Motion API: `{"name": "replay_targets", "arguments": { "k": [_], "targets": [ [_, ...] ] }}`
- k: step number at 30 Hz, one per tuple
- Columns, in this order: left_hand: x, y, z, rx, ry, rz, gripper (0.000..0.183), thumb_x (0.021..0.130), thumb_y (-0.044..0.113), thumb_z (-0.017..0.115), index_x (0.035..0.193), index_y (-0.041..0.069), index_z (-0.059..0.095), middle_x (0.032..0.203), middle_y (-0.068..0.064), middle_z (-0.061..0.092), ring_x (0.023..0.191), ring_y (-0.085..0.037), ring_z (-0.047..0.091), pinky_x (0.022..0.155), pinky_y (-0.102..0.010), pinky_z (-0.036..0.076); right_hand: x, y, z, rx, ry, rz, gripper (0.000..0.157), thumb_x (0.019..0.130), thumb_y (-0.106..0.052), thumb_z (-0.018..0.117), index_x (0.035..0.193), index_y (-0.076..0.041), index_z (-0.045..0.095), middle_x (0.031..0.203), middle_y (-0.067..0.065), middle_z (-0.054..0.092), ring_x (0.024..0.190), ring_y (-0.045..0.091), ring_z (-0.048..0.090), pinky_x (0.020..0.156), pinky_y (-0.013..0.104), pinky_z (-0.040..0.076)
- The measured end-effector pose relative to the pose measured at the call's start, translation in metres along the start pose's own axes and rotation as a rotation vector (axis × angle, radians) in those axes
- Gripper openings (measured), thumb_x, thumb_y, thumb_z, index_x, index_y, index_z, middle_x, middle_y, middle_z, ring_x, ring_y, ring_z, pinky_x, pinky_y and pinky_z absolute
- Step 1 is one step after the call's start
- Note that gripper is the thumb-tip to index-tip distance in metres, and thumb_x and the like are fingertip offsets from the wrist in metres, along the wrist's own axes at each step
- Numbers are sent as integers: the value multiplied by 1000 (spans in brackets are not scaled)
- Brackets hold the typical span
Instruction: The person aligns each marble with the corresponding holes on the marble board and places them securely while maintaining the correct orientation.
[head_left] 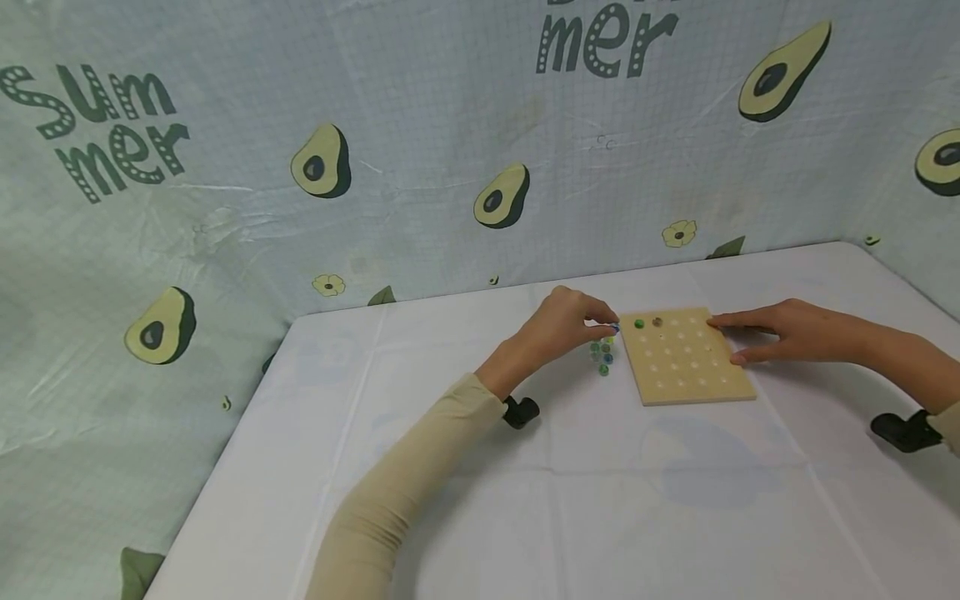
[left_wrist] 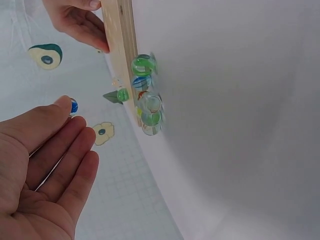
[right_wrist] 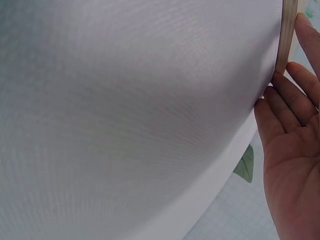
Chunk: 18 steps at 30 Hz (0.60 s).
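Observation:
My left hand (head_left: 564, 327) pinches a blue marble (left_wrist: 74, 106) between thumb and fingertips, just off the near left corner of a square wooden board (head_left: 697, 398). Rows of shallow round hollows cover the board. In its back row sit a green marble (head_left: 639, 324) and a brownish marble (head_left: 657, 322). Beside the board's left edge several loose glass marbles (left_wrist: 144, 65) lie bunched on the table, below my left fingers. My right hand (head_left: 798, 332) rests at the board's right edge, fingers extended and touching its side (right_wrist: 287, 37).
A white cloth covers the table (head_left: 465, 500). Behind it hangs a pale curtain (head_left: 420, 150) printed with avocados and lettering. A dark strap end (head_left: 521, 412) sticks out at the left wrist, another dark piece (head_left: 906, 431) at the right.

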<state>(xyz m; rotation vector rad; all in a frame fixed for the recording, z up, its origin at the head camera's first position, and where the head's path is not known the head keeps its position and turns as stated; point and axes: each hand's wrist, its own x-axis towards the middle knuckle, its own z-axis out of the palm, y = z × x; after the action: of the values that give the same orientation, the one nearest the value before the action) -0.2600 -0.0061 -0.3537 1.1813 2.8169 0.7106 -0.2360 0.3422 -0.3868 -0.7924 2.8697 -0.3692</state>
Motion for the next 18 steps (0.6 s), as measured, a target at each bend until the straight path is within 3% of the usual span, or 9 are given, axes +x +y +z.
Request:
{"name": "replay_targets", "arguments": {
  "k": [18],
  "targets": [
    [13, 11, 4, -44, 19, 24, 22, 96, 24, 73, 114, 13, 79, 108, 1, 77, 99, -6, 70, 81, -10, 50, 0, 0, -1, 9, -2, 11, 64, 90, -45, 76, 143, -13, 60, 140, 20, 61, 127, 39, 58, 96, 57, 50]
  ]
}}
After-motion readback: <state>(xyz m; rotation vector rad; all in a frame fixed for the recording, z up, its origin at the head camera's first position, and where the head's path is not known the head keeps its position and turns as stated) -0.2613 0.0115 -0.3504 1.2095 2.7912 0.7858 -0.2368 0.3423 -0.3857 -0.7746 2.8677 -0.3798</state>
